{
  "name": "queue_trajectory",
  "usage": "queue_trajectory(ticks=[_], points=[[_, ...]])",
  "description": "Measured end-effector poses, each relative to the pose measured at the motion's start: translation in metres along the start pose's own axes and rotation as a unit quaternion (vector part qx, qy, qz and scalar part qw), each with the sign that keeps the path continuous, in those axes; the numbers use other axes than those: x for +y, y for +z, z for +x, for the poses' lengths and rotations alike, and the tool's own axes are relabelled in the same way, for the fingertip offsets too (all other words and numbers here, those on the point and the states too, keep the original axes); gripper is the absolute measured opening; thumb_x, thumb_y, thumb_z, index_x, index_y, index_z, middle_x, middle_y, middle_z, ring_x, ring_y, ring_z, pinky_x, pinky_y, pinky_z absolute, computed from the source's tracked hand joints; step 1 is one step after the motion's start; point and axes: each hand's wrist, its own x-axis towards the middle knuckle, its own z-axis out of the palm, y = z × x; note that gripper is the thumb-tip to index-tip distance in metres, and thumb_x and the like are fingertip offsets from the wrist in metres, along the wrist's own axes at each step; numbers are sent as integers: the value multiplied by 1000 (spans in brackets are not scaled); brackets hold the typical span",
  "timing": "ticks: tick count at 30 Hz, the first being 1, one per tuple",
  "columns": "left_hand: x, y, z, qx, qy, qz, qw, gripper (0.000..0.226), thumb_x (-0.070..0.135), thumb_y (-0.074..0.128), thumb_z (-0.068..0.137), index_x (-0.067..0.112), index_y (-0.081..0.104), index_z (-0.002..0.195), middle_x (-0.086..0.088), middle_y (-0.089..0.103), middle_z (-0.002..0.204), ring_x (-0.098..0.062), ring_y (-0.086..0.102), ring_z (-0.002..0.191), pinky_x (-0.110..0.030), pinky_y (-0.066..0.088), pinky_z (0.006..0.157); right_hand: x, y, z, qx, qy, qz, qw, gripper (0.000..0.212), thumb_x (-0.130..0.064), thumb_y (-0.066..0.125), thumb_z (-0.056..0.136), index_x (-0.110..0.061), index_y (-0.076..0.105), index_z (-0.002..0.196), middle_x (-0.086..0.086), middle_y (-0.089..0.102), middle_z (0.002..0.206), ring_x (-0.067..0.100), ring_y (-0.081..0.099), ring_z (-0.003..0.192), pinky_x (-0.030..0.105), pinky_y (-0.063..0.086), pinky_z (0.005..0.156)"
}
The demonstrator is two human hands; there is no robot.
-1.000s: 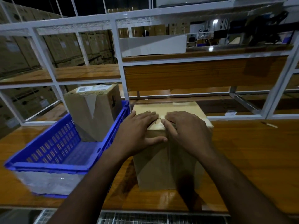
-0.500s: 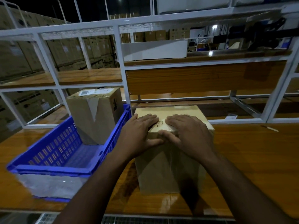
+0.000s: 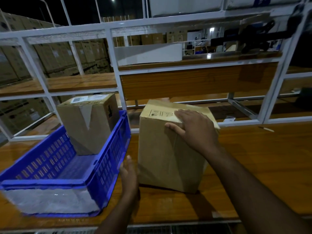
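Likely stiff, fairly heavy: box [image 3: 162, 157] stands on tabletop [image 3: 253, 166], beside crate [image 3: 108, 166]. Right hand [image 3: 194, 130] flat on top, fingers [image 3: 182, 114] straight; left hand [image 3: 129, 174] open-fingered by lower left side. Grip opposite sides, low.

Two cardboard boxes out there: near box [image 3: 162, 152], far box [image 3: 87, 122]. One blue crate [image 3: 108, 159]. Two hands, left hand [image 3: 129, 176] and right hand [image 3: 195, 129].

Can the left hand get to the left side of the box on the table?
Probably yes: the left hand sits open in the gap between the blue crate and the box, beside its lower left face.
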Motion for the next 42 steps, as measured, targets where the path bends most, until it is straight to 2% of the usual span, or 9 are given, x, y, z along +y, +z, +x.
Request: queue_trajectory(ticks=[3, 9, 15, 22, 27, 32, 36, 40, 42], points=[[-32, 9, 6, -74, -105, -35, 991, 105, 97, 42, 69, 23, 54, 142, -8, 59, 143, -28, 59, 126, -49, 48, 106, 9, 0, -1, 24, 19, 11, 999, 74, -73, 34, 91, -26, 50, 145, -4, 52, 148, 14, 44, 138, 38, 35, 110], [-21, 43, -14, -194, -204, -138, 950, 99, 81, 44, 79, 27, 23, 159, -14, 43, 156, -33, 46, 139, -48, 46, 105, 41, 1, -6, 71, 86, 43, 993, 74, -73, 30, 92, -23, 52, 143, -2, 56, 144, 17, 50, 132, 41, 42, 103], [-6, 69, -28, -276, -111, -85, 951, 62, 57, 56, 94, 29, 40, 148, 1, 54, 141, -22, 57, 124, -53, 54, 99, 89, -3, -27, 125, 182, 121, 968, 57, -67, 35, 95, -23, 51, 129, 2, 62, 122, 21, 59, 111, 40, 48, 83], [34, 75, -24, -201, 50, -7, 978, 55, 45, 58, 95, 29, 41, 146, -3, 59, 132, -25, 62, 113, -53, 55, 91, 140, 22, -48, 86, 310, 330, 887, 46, -63, 39, 97, -24, 41, 120, 1, 58, 106, 15, 57, 86, 37, 49, 65], [66, 50, -13, -179, 128, 51, 974, 58, 37, 59, 97, 28, 37, 150, 1, 53, 133, -20, 59, 113, -45, 54, 92, 134, 53, -42, 49, 300, 433, 849, 40, -54, 50, 98, -25, 54, 124, -3, 64, 108, 16, 61, 95, 39, 53, 75], [68, 16, 14, -109, 149, 142, 973, 91, 52, 71, 85, 26, 23, 159, -4, 36, 159, -27, 43, 139, -52, 42, 111, 105, 95, -42, -16, 252, 480, 840, 45, -33, 62, 97, -28, 46, 139, -11, 58, 109, 11, 58, 97, 27, 51, 69], [68, 0, 34, -95, 155, 166, 969, 109, 60, 76, 74, 20, 23, 160, -5, 31, 163, -26, 39, 143, -48, 37, 116, 83, 130, -37, -25, 243, 464, 851, 60, -30, 64, 96, -25, 36, 148, -7, 51, 123, 20, 53, 118, 33, 52, 84], [62, -14, 52, -145, 117, 199, 962, 120, 62, 88, 61, 28, 24, 158, -1, 35, 159, -26, 44, 138, -50, 43, 111, 69, 151, -29, -31, 244, 463, 852, 62, -34, 61, 97, -27, 29, 150, -2, 51, 137, 22, 53, 123, 29, 53, 79], [60, -19, 58, -175, 142, 241, 944, 125, 72, 87, 52, 36, 25, 155, 3, 32, 159, -23, 39, 141, -53, 41, 113, 58, 154, -30, 32, 232, 401, 886, 55, -34, 56, 100, -26, 33, 149, 1, 51, 139, 23, 53, 124, 33, 54, 85]])
